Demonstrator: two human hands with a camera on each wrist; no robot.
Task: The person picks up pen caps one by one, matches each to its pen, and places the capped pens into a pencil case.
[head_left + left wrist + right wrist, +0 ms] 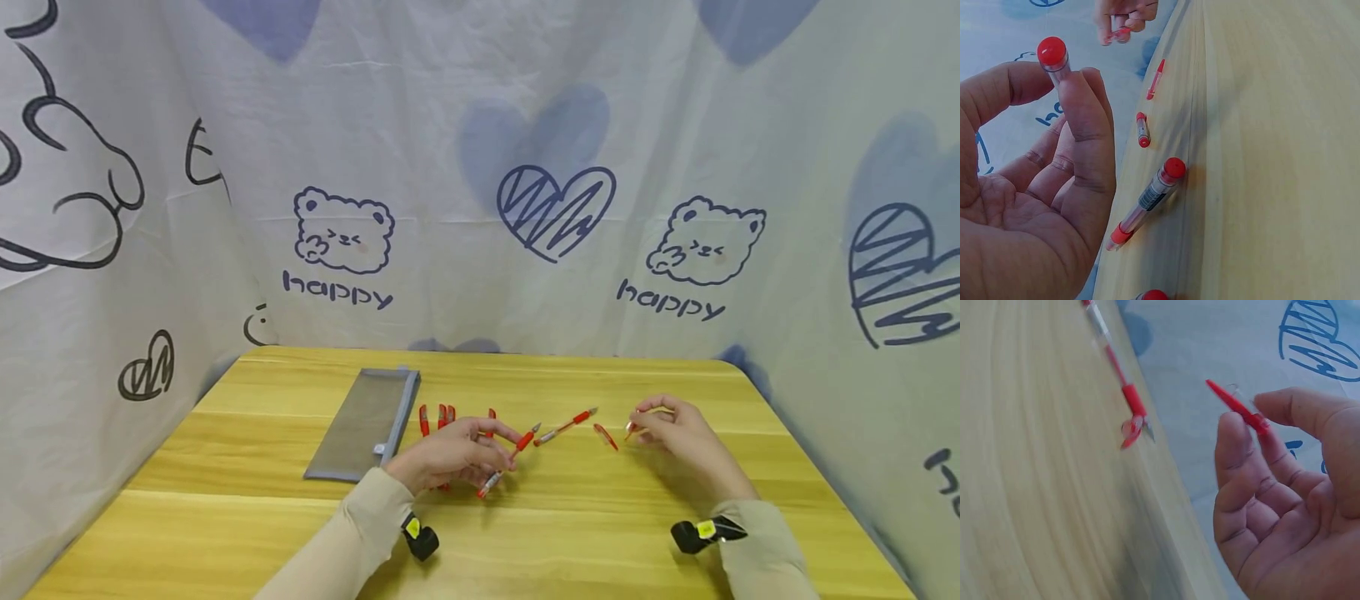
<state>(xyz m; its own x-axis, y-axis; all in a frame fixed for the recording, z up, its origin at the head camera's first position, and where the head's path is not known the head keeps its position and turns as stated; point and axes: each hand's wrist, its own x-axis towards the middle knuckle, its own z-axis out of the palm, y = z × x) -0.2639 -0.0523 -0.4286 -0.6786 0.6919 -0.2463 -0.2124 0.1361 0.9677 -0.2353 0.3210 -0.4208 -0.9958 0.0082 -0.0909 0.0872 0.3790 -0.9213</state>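
Between thumb and fingers my left hand (453, 454) pinches an uncapped red gel pen (523, 440), its tip slanting up to the right. In the left wrist view the red end plug of this pen (1052, 51) faces the camera. On the right, raised over the table, my right hand (686, 437) pinches a red pen cap (1238, 407) with a clear body by its fingertips. A second uncapped pen (573, 423) lies between the hands. Just left of my right hand, a loose red cap (605, 437) lies on the table.
Several capped red pens (424, 421) lie side by side behind my left hand, which partly hides them. Left of them lies a flat grey mesh zip pouch (352, 425). The wooden table (225, 517) meets a printed white cloth (442, 283) at its back.
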